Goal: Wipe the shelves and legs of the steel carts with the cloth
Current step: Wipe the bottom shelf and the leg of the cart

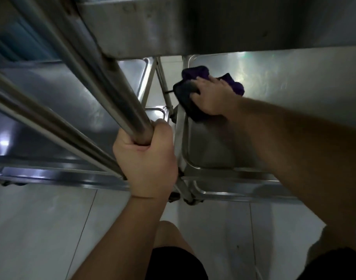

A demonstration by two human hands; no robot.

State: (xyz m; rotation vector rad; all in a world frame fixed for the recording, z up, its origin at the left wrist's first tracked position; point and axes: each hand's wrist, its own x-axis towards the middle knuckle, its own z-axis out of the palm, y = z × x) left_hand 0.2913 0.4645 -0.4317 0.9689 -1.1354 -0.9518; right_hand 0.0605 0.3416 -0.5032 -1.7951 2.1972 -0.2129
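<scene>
Black shorts (179, 263) and a bare knee (169, 233) sit nearest, over a pale tiled floor (42, 229). Just beyond, the left hand (146, 160) is wrapped tight around a steel cart leg (104, 91), a round tube rising steeply up and to the left beside a second cart's shelf (52, 110). Farther in, under an upper shelf (193, 27), the right hand (210, 96) lies with fingers spread and fairly flat on the dark purple cloth (195, 74), pressing it onto the lower shelf (294, 81) of the right-hand cart, close to its left rim.
</scene>
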